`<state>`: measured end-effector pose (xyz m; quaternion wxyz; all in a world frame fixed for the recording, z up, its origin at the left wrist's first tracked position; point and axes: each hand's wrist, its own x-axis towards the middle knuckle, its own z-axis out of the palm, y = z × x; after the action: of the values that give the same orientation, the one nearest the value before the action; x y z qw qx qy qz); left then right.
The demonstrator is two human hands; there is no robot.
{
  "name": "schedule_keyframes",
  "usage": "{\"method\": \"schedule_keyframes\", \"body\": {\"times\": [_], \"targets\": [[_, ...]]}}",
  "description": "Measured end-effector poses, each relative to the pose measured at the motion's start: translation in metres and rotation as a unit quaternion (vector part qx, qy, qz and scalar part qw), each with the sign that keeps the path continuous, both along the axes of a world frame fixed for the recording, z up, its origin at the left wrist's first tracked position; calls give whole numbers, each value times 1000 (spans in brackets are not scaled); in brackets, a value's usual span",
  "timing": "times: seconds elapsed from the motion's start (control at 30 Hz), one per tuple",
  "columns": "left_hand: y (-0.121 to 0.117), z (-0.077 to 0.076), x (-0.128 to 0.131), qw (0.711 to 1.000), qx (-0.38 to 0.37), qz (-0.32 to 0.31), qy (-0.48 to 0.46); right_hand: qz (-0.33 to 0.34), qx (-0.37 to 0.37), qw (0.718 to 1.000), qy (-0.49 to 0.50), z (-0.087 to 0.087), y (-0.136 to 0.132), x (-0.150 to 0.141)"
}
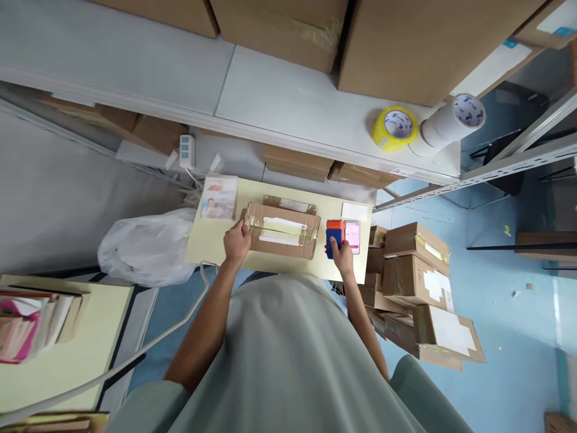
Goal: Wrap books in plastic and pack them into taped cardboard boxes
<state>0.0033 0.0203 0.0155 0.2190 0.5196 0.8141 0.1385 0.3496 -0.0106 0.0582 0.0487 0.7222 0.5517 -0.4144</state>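
Note:
A brown cardboard box [285, 251] lies on the pale yellow table in front of me, with white label patches and clear tape across its top. My left hand [237, 242] is closed at the box's left edge, the thumb over its upper side. To the right of the box, my right hand [343, 257] grips a blue-and-orange handheld device [335, 236]. Just beyond that device lies a phone [353, 237] with a lit pinkish screen. A second, smaller taped box [311, 208] sits behind the first, partly covered by it.
Overhead, a grey shelf [288, 90] carries large cartons, a yellow tape roll [395, 128] and white rolls [455, 120]. Stacked parcels [408, 279] stand right of the table [216, 246]. At left are a clear plastic bag [146, 246] and a power strip [187, 151].

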Motion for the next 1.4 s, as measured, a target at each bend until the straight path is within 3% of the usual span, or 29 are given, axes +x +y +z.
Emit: {"method": "schedule_keyframes", "body": {"times": [0.1, 0.27, 0.53, 0.63, 0.7, 0.8, 0.93, 1.03, 1.13, 1.2, 1.27, 1.4], "targets": [[1, 1, -5, 999, -24, -30, 6, -177, 108, 972, 111, -5, -3, -10], [5, 10, -8, 994, -92, -58, 30, -277, 185, 929, 158, -16, 7, -30], [7, 6, -19, 993, -75, -90, -12, -298, 210, 907, 210, -9, 3, -32], [12, 2, -22, 993, -56, -94, -41, -299, 252, 893, 224, 10, 10, -34], [21, 7, -19, 994, -6, -91, -57, -271, 283, 893, 220, 33, 22, -37], [42, 30, -8, 986, 96, -97, -98, -204, 324, 900, 210, 78, 50, -45], [83, 91, 18, 939, 242, -161, -181, -115, 414, 895, 119, 134, 103, -56], [109, 143, 36, 897, 330, -202, -213, -54, 451, 891, 29, 159, 150, -61], [123, 180, 44, 876, 365, -225, -222, 8, 462, 886, -33, 170, 193, -63], [126, 191, 44, 871, 371, -227, -227, 49, 464, 881, -73, 171, 215, -64], [126, 193, 39, 870, 373, -223, -233, 78, 463, 875, -118, 168, 232, -65], [120, 179, 26, 875, 363, -205, -244, 98, 449, 870, -176, 158, 254, -68]]}}
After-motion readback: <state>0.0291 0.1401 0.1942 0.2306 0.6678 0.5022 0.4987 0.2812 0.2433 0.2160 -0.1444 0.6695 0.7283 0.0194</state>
